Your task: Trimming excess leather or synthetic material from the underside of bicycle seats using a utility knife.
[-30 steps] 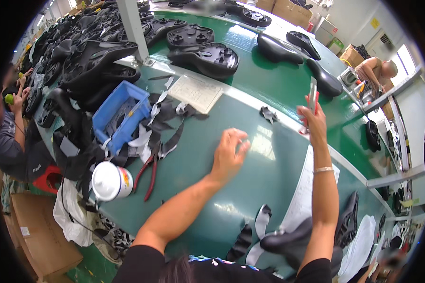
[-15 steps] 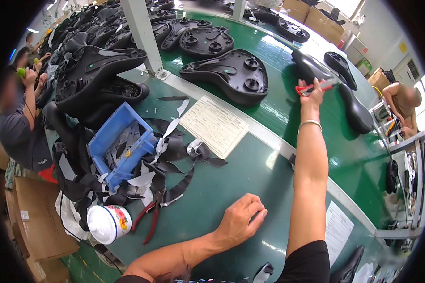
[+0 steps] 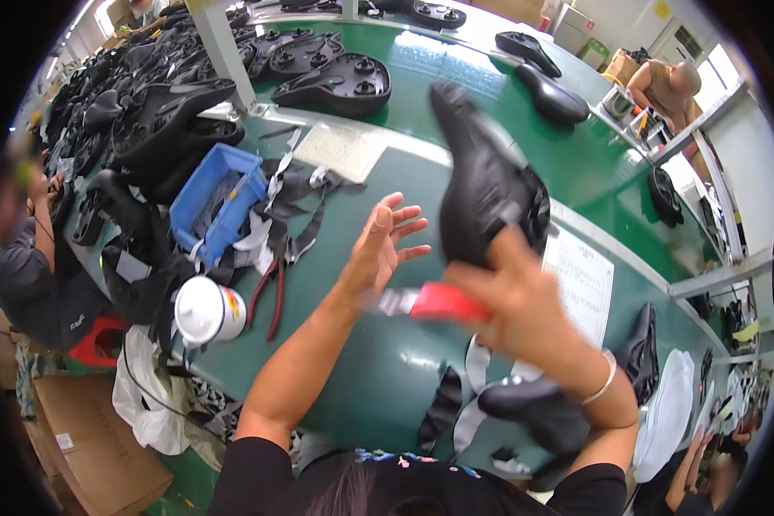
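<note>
My right hand (image 3: 525,301), blurred by motion, grips a black bicycle saddle (image 3: 482,181) standing on end above the table. The same hand holds red-handled scissors (image 3: 447,303), smeared, with the metal end pointing left. My left hand (image 3: 385,245) is open, fingers spread, just left of the saddle and touching nothing. Another black saddle (image 3: 537,413) lies under my right forearm, with black and white cut strips (image 3: 444,408) beside it. On the table to the left are red-handled pliers (image 3: 275,297) and a white lidded enamel mug (image 3: 208,311).
A blue bin (image 3: 219,206) of scraps stands at the left among dark trimmings. Saddles (image 3: 340,86) lie on the green belt (image 3: 439,64) beyond a pale rail, and many are heaped far left. Papers (image 3: 580,284) lie on the table. Other people work at both sides.
My right hand has come back from the green belt with a saddle, still holding the scissors. My left hand has risen and its curled fingers have spread. The view has turned to the right.
</note>
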The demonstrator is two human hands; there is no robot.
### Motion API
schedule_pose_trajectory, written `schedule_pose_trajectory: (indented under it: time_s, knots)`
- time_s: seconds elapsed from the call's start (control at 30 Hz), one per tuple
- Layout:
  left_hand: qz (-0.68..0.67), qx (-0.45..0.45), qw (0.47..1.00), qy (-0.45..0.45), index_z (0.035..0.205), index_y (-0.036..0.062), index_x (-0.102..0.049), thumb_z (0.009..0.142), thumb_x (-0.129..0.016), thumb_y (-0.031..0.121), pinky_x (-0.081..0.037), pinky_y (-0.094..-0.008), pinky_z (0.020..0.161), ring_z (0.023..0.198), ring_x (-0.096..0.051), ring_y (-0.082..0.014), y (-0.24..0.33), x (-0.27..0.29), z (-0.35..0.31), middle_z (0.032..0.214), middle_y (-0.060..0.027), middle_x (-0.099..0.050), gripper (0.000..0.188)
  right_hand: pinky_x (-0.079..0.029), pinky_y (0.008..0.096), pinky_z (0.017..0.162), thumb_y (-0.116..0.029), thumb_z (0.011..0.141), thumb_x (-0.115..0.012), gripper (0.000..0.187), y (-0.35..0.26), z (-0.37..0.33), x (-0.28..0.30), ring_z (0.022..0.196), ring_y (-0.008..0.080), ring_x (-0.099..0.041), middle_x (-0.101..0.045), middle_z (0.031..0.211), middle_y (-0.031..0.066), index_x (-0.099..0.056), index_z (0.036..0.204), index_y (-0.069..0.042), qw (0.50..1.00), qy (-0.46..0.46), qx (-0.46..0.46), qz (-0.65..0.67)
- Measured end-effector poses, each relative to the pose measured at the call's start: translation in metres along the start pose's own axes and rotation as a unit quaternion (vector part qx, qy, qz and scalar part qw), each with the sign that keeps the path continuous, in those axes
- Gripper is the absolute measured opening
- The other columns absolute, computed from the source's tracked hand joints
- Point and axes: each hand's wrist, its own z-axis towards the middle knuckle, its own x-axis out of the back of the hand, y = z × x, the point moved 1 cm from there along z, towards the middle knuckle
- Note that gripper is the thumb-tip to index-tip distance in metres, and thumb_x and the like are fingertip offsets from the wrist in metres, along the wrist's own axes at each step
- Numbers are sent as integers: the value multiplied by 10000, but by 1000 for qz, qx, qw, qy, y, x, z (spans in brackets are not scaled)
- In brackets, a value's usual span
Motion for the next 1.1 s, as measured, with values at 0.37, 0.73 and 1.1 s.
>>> schedule_pose_trajectory:
  time_s: [0.37, 0.73, 1.1]
  knots:
    - [286, 131, 945, 86, 1150, -7, -508, 798, -703, 372, -488, -266, 750, 869, -578, -144, 57, 19, -118, 994, -71, -561, 553, -518, 349, 690, -73, 794, -685, 513, -64, -160, -34, 791, 311, -636, -632, 1073, 147, -513, 1278, -88, 936, 33, -264, 230]
    - [414, 117, 903, 3, 1069, -25, -535, 722, -687, 313, -453, -258, 674, 760, -536, -129, 69, 15, -105, 869, -60, -546, 507, -433, 388, 479, -42, 787, -575, 700, -62, -153, -36, 585, 283, -549, -482, 730, 117, -357, 1424, -234, 973, -187, -135, -26]
    - [325, -22, 916, 235, 1039, -2, -519, 778, -664, 244, -409, -238, 646, 715, -461, -83, 52, 16, -197, 801, 0, -485, 387, -518, 386, 673, -58, 864, -591, 522, -140, -203, -57, 808, 337, -673, -640, 1077, 206, -413, 1354, -77, 932, 36, -313, 179]
